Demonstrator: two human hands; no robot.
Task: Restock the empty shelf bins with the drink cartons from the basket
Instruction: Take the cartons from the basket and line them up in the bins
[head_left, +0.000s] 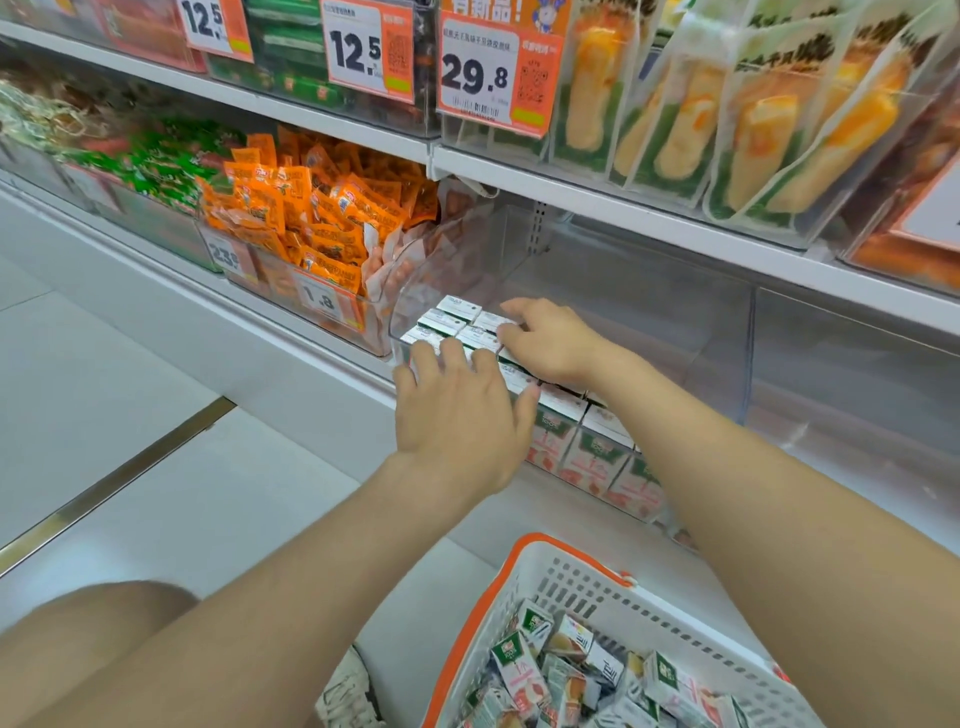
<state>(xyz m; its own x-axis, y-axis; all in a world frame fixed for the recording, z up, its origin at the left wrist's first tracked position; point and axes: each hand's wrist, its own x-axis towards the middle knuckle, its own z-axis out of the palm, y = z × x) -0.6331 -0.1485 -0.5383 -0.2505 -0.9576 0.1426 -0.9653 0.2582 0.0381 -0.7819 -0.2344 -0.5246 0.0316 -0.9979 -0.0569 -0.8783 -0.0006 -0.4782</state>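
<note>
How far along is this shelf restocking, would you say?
Partly done, I'd judge. Done: rows of cartons stand in the clear bin. In hand: the left hand and right hand rest on their tops, apparently squaring them up. Left: much of that bin is bare, the neighbouring bin looks empty, and the basket holds many loose cartons.

Your left arm (291, 587) and right arm (779, 499) are bare along the whole length that shows, from the edge of the view to the wrist. Your left hand (457, 415) and right hand (550, 343) are bare as well. Your knee (98, 618) is bare too, and only partly in view. You wear a pale shoe (349, 693) with a dark, speckled pattern; only part of it shows.
</note>
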